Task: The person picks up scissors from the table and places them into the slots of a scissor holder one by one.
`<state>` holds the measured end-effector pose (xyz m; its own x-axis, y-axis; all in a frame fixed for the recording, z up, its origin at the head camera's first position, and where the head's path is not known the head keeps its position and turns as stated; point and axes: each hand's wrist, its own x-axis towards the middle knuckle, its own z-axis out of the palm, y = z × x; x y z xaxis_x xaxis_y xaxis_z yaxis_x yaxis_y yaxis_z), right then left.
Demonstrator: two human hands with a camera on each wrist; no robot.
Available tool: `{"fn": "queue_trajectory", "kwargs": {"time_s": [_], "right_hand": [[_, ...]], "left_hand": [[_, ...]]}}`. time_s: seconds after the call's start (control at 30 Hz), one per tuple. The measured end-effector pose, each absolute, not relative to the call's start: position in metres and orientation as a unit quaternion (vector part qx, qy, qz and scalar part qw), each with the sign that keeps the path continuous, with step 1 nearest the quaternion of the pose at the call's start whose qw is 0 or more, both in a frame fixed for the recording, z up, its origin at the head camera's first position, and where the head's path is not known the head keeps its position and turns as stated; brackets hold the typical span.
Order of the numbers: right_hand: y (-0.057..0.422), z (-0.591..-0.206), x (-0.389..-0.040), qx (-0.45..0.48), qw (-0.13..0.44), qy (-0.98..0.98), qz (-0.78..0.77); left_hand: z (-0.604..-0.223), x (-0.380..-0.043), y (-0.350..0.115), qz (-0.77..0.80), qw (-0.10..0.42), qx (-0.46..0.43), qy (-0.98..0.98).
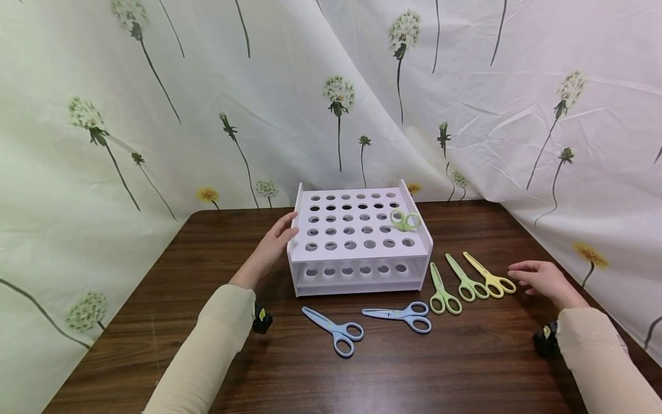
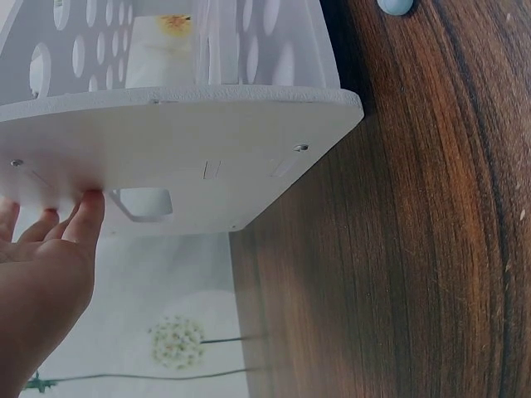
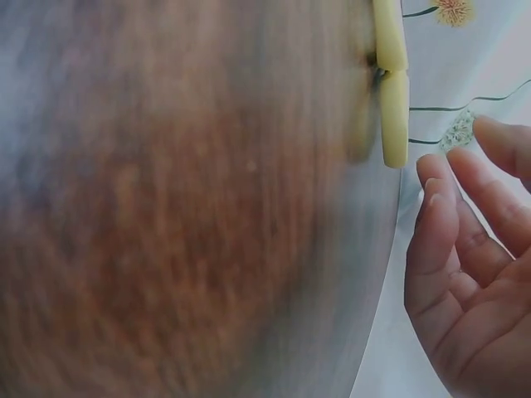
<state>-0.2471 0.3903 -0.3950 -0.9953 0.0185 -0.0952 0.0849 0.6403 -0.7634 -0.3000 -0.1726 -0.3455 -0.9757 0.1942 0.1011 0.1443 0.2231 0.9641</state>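
A white rack (image 1: 337, 253) with rows of round holes stands on the table. My left hand (image 1: 274, 241) is at its left side, and in the left wrist view the fingertips (image 2: 90, 204) touch the outer face of the side panel (image 2: 191, 149). Green scissors (image 1: 404, 222) sit in a hole at the rack's right, handles up, blades hidden below. My right hand (image 1: 547, 280) hovers with loosely bent fingers, holding nothing, just right of yellow scissors (image 1: 495, 283). Their handle (image 3: 395, 116) shows near those fingers in the right wrist view.
Two more green scissors, one nearer the rack (image 1: 438, 293) and one beside the yellow pair (image 1: 468, 284), lie on the wooden table (image 1: 289, 379). In front of the rack lie blue scissors (image 1: 333, 329) and another blue pair (image 1: 400, 314). A flowered curtain (image 1: 289, 103) hangs behind.
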Motion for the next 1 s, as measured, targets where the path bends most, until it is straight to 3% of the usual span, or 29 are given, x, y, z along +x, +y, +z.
{"fn": "queue_trajectory", "kwargs": {"time_s": [1.0], "right_hand": [[0.388, -0.388, -0.252, 0.053, 0.131, 0.896, -0.421]], "left_hand": [[-0.332, -0.29, -0.17, 0.608, 0.041, 0.103, 0.786]]}}
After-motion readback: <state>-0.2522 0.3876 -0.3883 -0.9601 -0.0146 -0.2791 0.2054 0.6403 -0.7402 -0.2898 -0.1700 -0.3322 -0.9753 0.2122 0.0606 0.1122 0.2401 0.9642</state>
